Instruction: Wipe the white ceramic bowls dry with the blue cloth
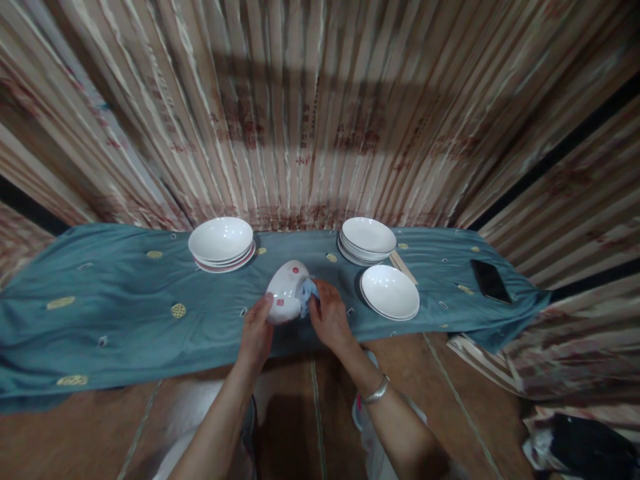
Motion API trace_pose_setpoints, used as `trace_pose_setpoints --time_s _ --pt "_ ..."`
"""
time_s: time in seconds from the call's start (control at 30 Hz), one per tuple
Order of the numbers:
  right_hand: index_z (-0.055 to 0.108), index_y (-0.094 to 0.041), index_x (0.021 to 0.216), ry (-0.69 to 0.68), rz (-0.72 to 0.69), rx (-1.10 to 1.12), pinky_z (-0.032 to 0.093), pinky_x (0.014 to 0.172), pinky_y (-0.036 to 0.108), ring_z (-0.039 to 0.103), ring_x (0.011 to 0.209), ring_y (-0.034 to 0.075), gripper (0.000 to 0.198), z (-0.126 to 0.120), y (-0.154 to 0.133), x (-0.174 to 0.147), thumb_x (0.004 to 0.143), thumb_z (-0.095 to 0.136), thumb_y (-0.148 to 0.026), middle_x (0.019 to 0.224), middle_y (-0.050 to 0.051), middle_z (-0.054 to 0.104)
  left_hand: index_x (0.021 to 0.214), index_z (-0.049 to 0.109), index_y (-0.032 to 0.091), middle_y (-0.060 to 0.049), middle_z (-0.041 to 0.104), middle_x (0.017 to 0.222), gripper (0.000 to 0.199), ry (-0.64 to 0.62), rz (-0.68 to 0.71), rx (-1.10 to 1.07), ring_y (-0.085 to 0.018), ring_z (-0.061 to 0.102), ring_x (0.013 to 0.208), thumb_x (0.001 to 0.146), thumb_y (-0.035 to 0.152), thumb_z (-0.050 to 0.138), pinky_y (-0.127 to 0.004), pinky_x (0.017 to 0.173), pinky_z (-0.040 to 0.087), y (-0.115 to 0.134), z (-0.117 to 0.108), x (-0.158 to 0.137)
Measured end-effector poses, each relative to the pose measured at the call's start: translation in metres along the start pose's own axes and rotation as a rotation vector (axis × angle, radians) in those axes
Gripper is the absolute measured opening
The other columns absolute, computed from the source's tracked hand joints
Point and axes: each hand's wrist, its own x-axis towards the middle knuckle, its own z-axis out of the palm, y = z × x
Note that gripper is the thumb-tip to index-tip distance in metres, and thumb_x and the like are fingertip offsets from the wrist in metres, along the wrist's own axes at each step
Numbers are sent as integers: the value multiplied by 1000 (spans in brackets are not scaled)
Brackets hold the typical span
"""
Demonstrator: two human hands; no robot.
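Note:
A white bowl (287, 291) with small red marks is held tilted on its side above the cloth-covered table, its outer face toward me. My left hand (257, 328) grips its lower left rim, thumb on the outside. In my right hand (330, 312) a light blue cloth (308, 295) is bunched and pressed against the right part of the bowl. To the right, close to that hand, sit a couple of nested white bowls (391, 292). Behind them stands a stack of white dishes (368, 239) with dark rims.
A second stack of white bowls (221, 241) stands at the back left. Chopsticks (403, 267) lie beside the right stacks, and a black phone (491, 280) rests at the right end. Teal fabric (135, 327) covers the table; a pleated curtain (300, 120) hangs behind it.

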Motion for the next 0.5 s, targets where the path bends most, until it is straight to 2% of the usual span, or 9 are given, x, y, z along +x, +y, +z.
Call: trace_pose_setpoints --time_s 0.13,0.27,0.5 --pt "60 -9 111 -69 147 -40 48 82 37 63 91 26 32 2 4 -2 90 39 -21 98 16 67 78 71 11 -9 74 78 43 -2 10 25 -28 68 92 53 45 83 -38 85 49 0 1 -2" --pt "63 -13 90 -187 338 -22 42 65 29 62 69 21 24 3 5 -4 89 42 -23 73 8 66 79 71 12 -8 74 79 46 11 14 10 -27 68 92 51 46 84 -37 86 49 1 2 -2" --pt "53 -19 56 -224 589 315 31 54 23 46 53 12 25 2 14 -2 79 49 -27 50 -5 46 74 71 12 -6 73 72 45 20 38 78 -26 67 89 50 49 84 -35 83 49 -2 -1 -2"
